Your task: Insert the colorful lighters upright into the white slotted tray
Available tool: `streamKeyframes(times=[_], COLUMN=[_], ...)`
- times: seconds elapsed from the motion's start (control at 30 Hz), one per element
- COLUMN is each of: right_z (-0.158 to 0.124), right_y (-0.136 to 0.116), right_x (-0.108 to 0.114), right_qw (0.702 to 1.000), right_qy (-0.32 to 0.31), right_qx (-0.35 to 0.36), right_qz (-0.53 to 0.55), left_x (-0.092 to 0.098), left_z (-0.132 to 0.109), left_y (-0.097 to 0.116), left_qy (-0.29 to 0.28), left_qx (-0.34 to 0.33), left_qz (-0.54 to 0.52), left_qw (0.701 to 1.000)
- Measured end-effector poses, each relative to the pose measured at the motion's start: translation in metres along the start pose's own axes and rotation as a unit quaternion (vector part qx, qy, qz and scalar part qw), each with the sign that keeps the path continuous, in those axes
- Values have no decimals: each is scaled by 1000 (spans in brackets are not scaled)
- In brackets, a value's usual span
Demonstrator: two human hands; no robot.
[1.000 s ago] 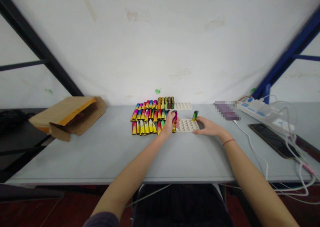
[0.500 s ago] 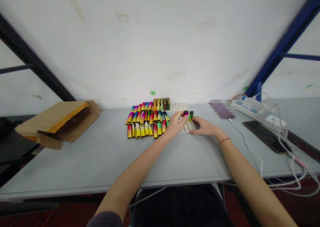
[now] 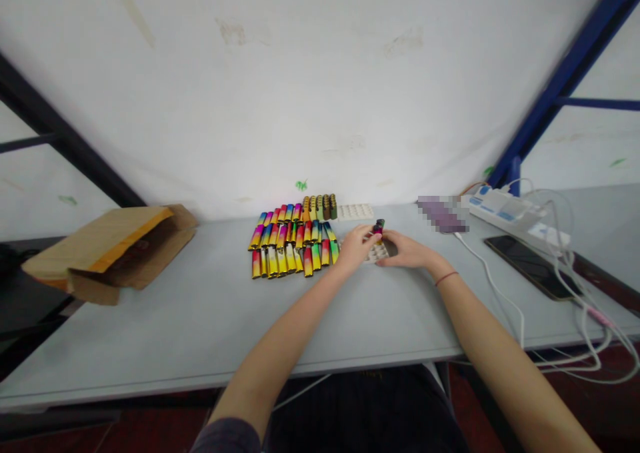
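My left hand (image 3: 356, 248) pinches a pink lighter (image 3: 378, 235) with a dark top, held upright over a white tray (image 3: 373, 254) with rows of holes. Just behind it a green lighter (image 3: 381, 223) stands in the tray, mostly hidden. With thumb and fingers, my right hand (image 3: 409, 250) grips the tray's right side. Left of the tray lie rows of shiny lighters (image 3: 285, 260) in rainbow and gold colours. Behind these, a block of lighters (image 3: 320, 208) stands on end, gold ends up.
A second white holed tray (image 3: 356, 212) lies by the wall. An opened cardboard box (image 3: 100, 246) is at the left. To the right are a purple, partly blurred item (image 3: 443, 214), a black phone (image 3: 530, 266), a white power strip (image 3: 515, 220) and loose white cables (image 3: 493, 293).
My left hand has moved slightly right with the pink lighter, which is now in front of the green one. My right hand stays on the tray. The view has shifted a little.
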State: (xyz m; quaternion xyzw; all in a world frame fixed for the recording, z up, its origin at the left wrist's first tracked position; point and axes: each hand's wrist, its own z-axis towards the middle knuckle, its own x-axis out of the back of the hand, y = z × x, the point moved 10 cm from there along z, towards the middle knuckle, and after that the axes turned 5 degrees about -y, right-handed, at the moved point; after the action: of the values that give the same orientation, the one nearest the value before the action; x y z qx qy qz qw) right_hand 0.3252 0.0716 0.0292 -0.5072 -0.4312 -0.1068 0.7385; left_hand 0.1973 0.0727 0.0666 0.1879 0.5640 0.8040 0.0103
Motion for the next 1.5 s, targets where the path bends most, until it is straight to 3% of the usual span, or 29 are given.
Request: streamKeyframes(times=[0.3,0.63,0.7,0.77,0.83,0.9,1.0,1.1,1.37,1.5], right_z=[0,-1,-1,-1,-1,-1,-1,-1,-12,-13], right_y=[-4,-5,-3,-1,0,1,2,1,0,-1], right_x=[0,0,1,1,1,1,1,4,17,20], right_qw=[1000,1000,999,999,999,999,999,999,994,994], right_qy=[-2,-9,-9,-9,-9,-13,-15,-11,-23,-13], right_qx=[-6,-15,-23,-26,-28,-31,-34,-39,-65,-69], right_qz=[-7,-13,-20,-27,-32,-35,-30,-33,-82,-85], left_x=[-1,2,9,28,58,81,96,92,72,65], left_z=[-1,3,3,1,-4,-9,-19,-27,-37,-39], left_y=[-5,4,5,9,12,11,5,-1,1,3], left_qy=[3,9,0,8,38,32,-20,-61,-128,-135], left_qx=[18,3,7,12,36,75,111,128,172,186], left_qz=[-18,58,81,142,265,395,500,534,558,572], left_qw=[1000,998,997,990,963,915,858,834,801,788])
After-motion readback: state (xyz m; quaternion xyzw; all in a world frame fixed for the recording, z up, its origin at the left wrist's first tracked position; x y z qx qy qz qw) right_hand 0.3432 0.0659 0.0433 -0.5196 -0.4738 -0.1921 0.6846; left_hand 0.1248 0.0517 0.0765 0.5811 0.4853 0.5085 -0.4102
